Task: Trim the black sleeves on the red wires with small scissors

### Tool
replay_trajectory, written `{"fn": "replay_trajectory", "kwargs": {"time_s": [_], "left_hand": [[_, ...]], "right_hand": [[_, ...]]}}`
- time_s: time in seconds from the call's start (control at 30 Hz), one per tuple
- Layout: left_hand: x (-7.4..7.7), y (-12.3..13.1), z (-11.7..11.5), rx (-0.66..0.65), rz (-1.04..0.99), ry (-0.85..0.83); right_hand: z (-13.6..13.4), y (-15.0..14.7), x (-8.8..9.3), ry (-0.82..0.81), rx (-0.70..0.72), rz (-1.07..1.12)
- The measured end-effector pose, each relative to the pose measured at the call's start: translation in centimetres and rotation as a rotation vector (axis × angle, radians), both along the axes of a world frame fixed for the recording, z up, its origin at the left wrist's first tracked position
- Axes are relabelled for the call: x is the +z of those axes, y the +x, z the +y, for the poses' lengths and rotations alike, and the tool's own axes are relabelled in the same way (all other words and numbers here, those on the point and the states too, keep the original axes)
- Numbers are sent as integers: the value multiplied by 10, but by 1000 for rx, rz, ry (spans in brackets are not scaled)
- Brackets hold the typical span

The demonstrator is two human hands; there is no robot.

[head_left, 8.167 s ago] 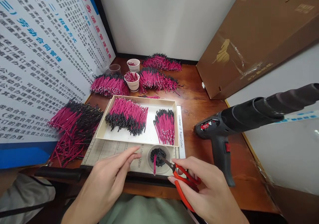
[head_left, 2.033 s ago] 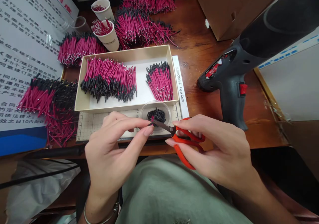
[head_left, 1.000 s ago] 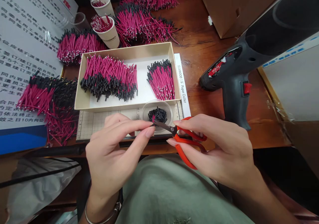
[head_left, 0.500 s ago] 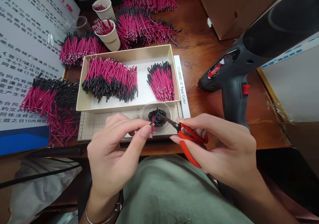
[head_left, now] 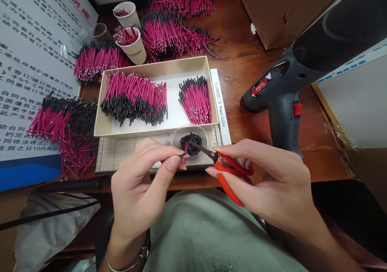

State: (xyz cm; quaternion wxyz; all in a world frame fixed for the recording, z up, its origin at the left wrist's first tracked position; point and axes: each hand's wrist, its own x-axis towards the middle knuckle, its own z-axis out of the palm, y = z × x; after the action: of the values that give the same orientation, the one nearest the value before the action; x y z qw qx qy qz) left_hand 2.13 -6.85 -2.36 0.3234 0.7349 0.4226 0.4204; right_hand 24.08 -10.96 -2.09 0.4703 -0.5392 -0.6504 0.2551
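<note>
My left hand (head_left: 142,183) pinches a short pink wire (head_left: 185,154) with a black tip between thumb and fingers, just in front of a small clear dish (head_left: 202,133) of black sleeve pieces. My right hand (head_left: 266,183) grips red-handled scissors (head_left: 225,169), whose dark blades point left toward the wire over the dish. Behind the dish, a shallow cardboard tray (head_left: 175,68) holds two groups of pink wires with black ends.
A black heat gun (head_left: 281,90) stands at the right on the wooden table (head_left: 242,50). Heaps of pink wires (head_left: 172,30) and two paper cups (head_left: 133,46) lie at the back and left. A paper cutter board (head_left: 121,153) sits under the tray. A cardboard box (head_left: 272,9) fills the far right.
The scissors have drawn slightly back to the right from the wire tip. My left hand has turned the wire a little over the dish. The view has shifted slightly.
</note>
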Motion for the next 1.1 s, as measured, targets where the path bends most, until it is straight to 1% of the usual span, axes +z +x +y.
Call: {"fn": "replay_trajectory", "kwargs": {"time_s": [0.1, 0.17, 0.23, 0.3, 0.4, 0.47, 0.5, 0.53, 0.57, 0.67, 0.73, 0.83, 0.97, 1.1], "left_hand": [[-2, -1, 1, -25, -23, -17], [-2, -1, 2, 3, -15, -1], [0, -1, 6, 101, -1, 65], [4, -1, 15, 262, -31, 181], [12, -2, 41, 488, -167, 329], [17, -5, 65, 526, -189, 342], [18, -8, 78, 506, -162, 354], [18, -11, 89, 499, -90, 339], [17, -15, 100, 520, -7, 325], [13, -28, 119, 507, 165, 258], [12, -36, 122, 489, 273, 242], [15, -46, 118, 436, 407, 239], [19, -57, 114, 394, 539, 264], [18, -65, 113, 387, 632, 281]], "right_hand": [[0, 1, 2, 13, 36, -8], [1, 1, 3, 19, 78, -12], [0, 1, 3, 22, 51, -2], [-1, 3, 1, -3, -27, 4], [-2, 6, -2, -34, -92, -7], [-3, 9, -2, -17, -87, -10], [-3, 9, -2, -7, -85, -4], [-3, 10, -1, 3, -84, 1], [-3, 10, 0, 9, -82, 6], [-2, 11, 1, 28, -81, 10], [-2, 12, 2, 36, -79, 4], [-3, 15, 1, 39, -85, -6], [-4, 16, -1, 36, -79, -6], [-4, 16, -1, 27, -74, 3]]}}
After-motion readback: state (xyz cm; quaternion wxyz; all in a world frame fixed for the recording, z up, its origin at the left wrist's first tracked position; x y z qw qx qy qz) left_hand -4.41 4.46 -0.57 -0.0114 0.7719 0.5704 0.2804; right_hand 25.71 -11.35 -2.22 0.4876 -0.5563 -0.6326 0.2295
